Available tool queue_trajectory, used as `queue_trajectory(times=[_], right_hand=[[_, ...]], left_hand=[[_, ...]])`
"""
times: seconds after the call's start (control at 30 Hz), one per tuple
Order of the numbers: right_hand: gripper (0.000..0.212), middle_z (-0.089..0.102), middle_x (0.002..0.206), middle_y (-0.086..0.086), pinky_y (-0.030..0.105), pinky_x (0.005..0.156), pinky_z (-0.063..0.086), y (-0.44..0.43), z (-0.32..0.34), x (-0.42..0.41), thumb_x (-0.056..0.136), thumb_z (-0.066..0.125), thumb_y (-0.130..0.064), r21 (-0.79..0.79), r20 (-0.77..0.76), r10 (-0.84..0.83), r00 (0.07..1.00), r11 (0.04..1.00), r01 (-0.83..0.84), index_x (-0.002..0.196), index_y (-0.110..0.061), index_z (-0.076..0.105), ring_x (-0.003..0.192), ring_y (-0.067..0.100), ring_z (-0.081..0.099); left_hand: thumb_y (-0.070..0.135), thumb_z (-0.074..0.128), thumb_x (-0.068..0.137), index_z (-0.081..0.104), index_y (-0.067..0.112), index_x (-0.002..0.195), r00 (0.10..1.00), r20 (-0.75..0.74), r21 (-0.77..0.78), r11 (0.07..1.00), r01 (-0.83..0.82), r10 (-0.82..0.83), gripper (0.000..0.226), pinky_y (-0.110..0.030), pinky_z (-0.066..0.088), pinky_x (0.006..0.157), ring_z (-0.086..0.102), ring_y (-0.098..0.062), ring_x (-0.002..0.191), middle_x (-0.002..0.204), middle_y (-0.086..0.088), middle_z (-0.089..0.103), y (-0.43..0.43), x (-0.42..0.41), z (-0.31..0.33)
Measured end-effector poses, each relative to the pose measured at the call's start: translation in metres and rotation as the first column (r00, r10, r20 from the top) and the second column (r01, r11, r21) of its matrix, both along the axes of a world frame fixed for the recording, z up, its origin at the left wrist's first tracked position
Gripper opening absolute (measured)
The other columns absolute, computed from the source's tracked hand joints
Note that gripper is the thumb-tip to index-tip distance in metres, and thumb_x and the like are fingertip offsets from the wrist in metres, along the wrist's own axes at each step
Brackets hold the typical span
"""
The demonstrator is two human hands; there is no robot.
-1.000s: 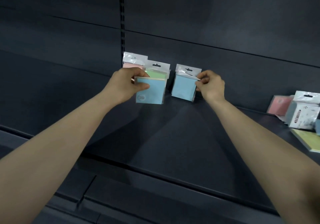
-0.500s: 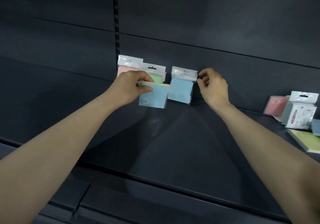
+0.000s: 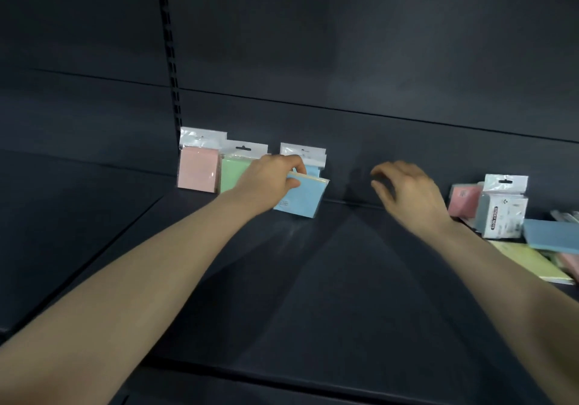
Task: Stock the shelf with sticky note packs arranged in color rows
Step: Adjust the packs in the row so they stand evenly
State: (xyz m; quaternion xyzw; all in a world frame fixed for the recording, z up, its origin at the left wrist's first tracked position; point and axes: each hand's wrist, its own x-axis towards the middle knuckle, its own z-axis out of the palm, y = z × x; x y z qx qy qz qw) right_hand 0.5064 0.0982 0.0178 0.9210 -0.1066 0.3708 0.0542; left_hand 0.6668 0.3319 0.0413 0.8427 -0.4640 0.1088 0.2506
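Observation:
A pink pack [image 3: 198,169] and a green pack [image 3: 234,172] stand upright against the back wall of the dark shelf [image 3: 313,279]. Right of them stands a blue pack [image 3: 308,160], mostly hidden. My left hand [image 3: 269,182] grips a second blue pack [image 3: 300,199] by its top edge and holds it directly in front of the standing blue one, its lower edge at the shelf. My right hand [image 3: 404,193] hovers to the right, fingers spread and curled, holding nothing.
A loose heap lies at the right end of the shelf: a pink pack [image 3: 463,200], an upright labelled pack [image 3: 504,210], a flat blue pack [image 3: 551,238] and a flat yellow-green pack [image 3: 532,262]. A slotted upright [image 3: 170,59] runs up the back wall.
My left hand carried its blue pack rightwards, from before the green pack to before the standing blue one. My right hand let go of the standing blue pack and drew away to the right.

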Motion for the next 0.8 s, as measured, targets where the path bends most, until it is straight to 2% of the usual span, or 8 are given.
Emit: queue_trajectory(times=[0.13, 0.27, 0.37, 0.47, 0.63, 0.7, 0.8], right_hand=[[0.015, 0.064, 0.097, 0.0, 0.039, 0.069, 0.053, -0.001, 0.001, -0.004, 0.091, 0.059, -0.026, 0.005, 0.006, -0.01, 1.0, 1.0, 0.01, 0.105, -0.02, 0.061, 0.089, 0.027, 0.057], [0.016, 0.065, 0.098, 0.0, 0.038, 0.073, 0.053, -0.003, 0.001, -0.006, 0.091, 0.059, -0.025, 0.012, 0.017, -0.015, 1.0, 1.0, 0.015, 0.106, -0.019, 0.062, 0.09, 0.027, 0.057], [0.015, 0.065, 0.098, 0.0, 0.037, 0.073, 0.052, -0.003, 0.003, -0.007, 0.092, 0.059, -0.025, 0.011, 0.02, -0.02, 1.0, 1.0, 0.019, 0.106, -0.02, 0.062, 0.09, 0.027, 0.057], [0.012, 0.066, 0.095, -0.002, 0.037, 0.072, 0.051, 0.003, 0.009, -0.004, 0.093, 0.058, -0.025, 0.057, 0.03, -0.006, 1.0, 0.998, 0.004, 0.103, -0.022, 0.062, 0.089, 0.025, 0.057], [0.013, 0.071, 0.084, -0.011, 0.031, 0.08, 0.049, 0.025, 0.021, 0.022, 0.096, 0.053, -0.031, 0.373, -0.041, 0.079, 0.996, 0.926, -0.058, 0.102, -0.028, 0.065, 0.089, 0.016, 0.061], [0.018, 0.073, 0.083, -0.012, 0.027, 0.082, 0.047, 0.037, 0.027, 0.032, 0.098, 0.049, -0.032, 0.537, -0.156, 0.111, 0.982, 0.843, -0.011, 0.101, -0.028, 0.066, 0.089, 0.009, 0.062], [0.027, 0.074, 0.084, -0.011, 0.027, 0.086, 0.046, 0.047, 0.025, 0.046, 0.1, 0.043, -0.04, 0.753, -0.271, 0.174, 0.947, 0.651, 0.096, 0.105, -0.029, 0.067, 0.097, 0.01, 0.062]], left_hand=[[0.02, 0.059, 0.092, 0.062, 0.02, 0.111, 0.985, 0.152, 0.009, 0.997, -0.08, 0.078, 0.02, -0.036, 0.048, 0.083, 0.058, -0.025, 0.1, 0.112, -0.002, 0.061, -0.018, 0.005, -0.007], [0.023, 0.059, 0.092, 0.061, 0.019, 0.118, 0.907, 0.391, 0.058, 0.98, -0.192, 0.154, 0.026, -0.037, 0.053, 0.078, 0.049, -0.023, 0.11, 0.12, 0.0, 0.056, -0.03, 0.005, -0.013], [0.027, 0.059, 0.091, 0.058, 0.017, 0.121, 0.906, 0.397, 0.063, 0.98, -0.187, 0.147, 0.031, -0.033, 0.05, 0.078, 0.051, -0.023, 0.109, 0.119, -0.001, 0.058, -0.033, 0.004, -0.015], [0.027, 0.061, 0.091, 0.055, 0.018, 0.116, 0.927, 0.353, 0.023, 0.99, -0.141, 0.124, 0.028, -0.036, 0.051, 0.073, 0.059, -0.026, 0.097, 0.11, -0.003, 0.063, -0.028, 0.002, -0.017], [0.028, 0.063, 0.089, 0.051, 0.02, 0.112, 0.947, 0.313, -0.012, 0.997, -0.077, 0.077, 0.027, -0.037, 0.052, 0.069, 0.06, -0.025, 0.087, 0.104, -0.002, 0.061, -0.018, 0.0, -0.016], [0.026, 0.065, 0.088, 0.051, 0.02, 0.11, 0.948, 0.31, -0.033, 0.998, -0.06, 0.067, 0.027, -0.037, 0.051, 0.07, 0.058, -0.025, 0.087, 0.102, -0.001, 0.06, -0.016, 0.0, -0.016], [0.021, 0.067, 0.086, 0.053, 0.018, 0.105, 0.954, 0.298, -0.054, 0.998, -0.026, 0.041, 0.024, -0.038, 0.05, 0.07, 0.055, -0.024, 0.088, 0.098, -0.002, 0.06, -0.014, -0.001, -0.017]])
